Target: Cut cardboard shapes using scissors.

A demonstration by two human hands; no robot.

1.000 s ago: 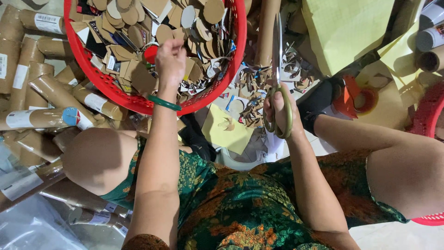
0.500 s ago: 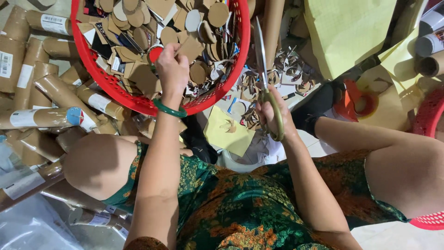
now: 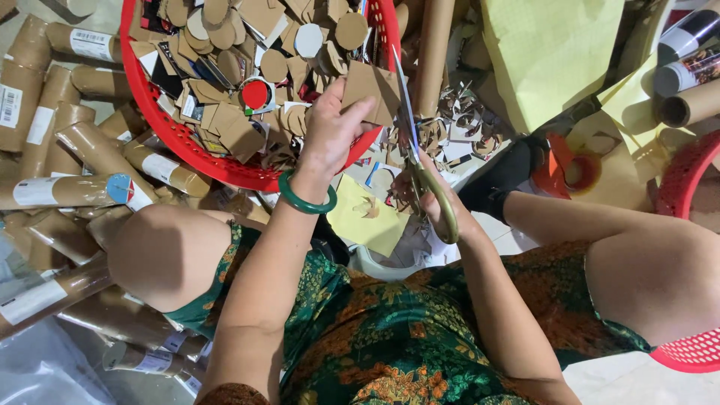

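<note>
My left hand (image 3: 334, 127), with a green bangle on the wrist, pinches a brown cardboard piece (image 3: 373, 91) above the near rim of a red plastic basket (image 3: 161, 124). My right hand (image 3: 431, 199) grips gold-handled scissors (image 3: 420, 154); their blades point up and away, right beside the cardboard piece's right edge. The basket is filled with several cut cardboard discs and scraps (image 3: 225, 67).
Brown cardboard tubes (image 3: 67, 127) are piled at the left and lower left. Yellow paper sheets (image 3: 551, 52) lie at the upper right, another (image 3: 367, 217) under my hands. Cardboard offcuts (image 3: 465, 127), an orange tape roll (image 3: 574, 169) and another red basket (image 3: 686, 180) sit to the right.
My left hand has lifted a cardboard piece out of the basket and brought it right, toward the scissors. My right hand has tilted the scissors closer to that piece.
</note>
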